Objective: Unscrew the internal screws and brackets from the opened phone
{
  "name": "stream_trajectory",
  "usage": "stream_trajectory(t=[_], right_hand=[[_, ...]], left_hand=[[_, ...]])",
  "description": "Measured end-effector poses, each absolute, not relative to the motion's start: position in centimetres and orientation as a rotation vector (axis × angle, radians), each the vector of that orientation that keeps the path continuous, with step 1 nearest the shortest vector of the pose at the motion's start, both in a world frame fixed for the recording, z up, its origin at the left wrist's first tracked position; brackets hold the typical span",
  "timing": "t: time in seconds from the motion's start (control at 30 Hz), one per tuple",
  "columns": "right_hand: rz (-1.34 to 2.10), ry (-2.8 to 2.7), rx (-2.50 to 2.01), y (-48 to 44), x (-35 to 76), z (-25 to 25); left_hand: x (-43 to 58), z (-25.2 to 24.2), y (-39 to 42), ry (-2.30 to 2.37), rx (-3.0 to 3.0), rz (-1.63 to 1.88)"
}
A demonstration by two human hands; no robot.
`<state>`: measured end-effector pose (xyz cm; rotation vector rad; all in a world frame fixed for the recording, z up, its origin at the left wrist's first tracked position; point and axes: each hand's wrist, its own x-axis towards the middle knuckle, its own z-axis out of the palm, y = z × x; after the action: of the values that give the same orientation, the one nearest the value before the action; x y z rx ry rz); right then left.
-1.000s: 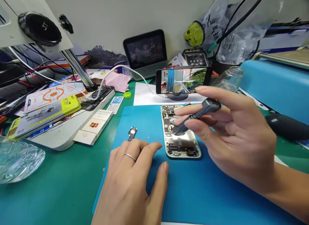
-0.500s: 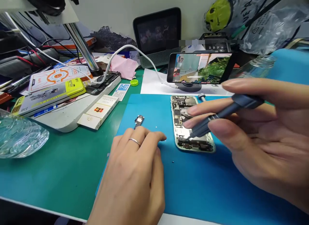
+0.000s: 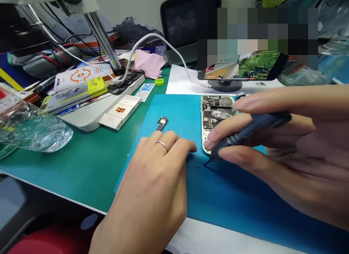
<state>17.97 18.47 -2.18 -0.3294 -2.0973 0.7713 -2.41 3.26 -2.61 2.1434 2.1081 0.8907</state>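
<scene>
My right hand [image 3: 294,170] grips a dark grey screwdriver [image 3: 242,129] between thumb and fingers. Its thin tip points down at the blue mat [image 3: 234,206], just right of a tiny dark speck [image 3: 197,167] that looks like a screw. Behind the fingers lies an opened phone [image 3: 207,114] with its inner boards bare; its lower right is hidden by my hand. My left hand [image 3: 155,174], wearing a ring, rests palm down on the mat with loosely bent fingers and no object visible in it. Just beyond its knuckles sits a small dark-and-silver phone part [image 3: 163,122].
A phone [image 3: 245,70] stands propped at the back, playing a video. To the left are a cigarette box [image 3: 120,111], a yellow-and-grey box [image 3: 77,95], a white cable [image 3: 152,36] and a clear glass vessel [image 3: 51,132]. A green cap [image 3: 159,82] lies behind the mat.
The screwdriver tip has moved from the lower end of the opened phone to the mat beside the speck. My left hand keeps its place on the mat; the camera view has shifted.
</scene>
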Motion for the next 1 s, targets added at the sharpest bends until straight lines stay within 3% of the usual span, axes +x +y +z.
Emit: stream_trajectory(t=[0.43,0.8,1.0], right_hand=[[0.598,-2.251,-0.119,19.9,17.4,-1.6],[0.842,-2.086,-0.233,19.1,17.1,-2.7],[0.752,-2.111,-0.279,18.8,16.9,-3.0]], left_hand=[[-2.3,-2.7,3.4,2.101,2.222,0.855],[-1.8,-2.8,3.1,2.117,2.19,0.829],[-1.7,-2.8,3.5,2.113,2.195,0.834]])
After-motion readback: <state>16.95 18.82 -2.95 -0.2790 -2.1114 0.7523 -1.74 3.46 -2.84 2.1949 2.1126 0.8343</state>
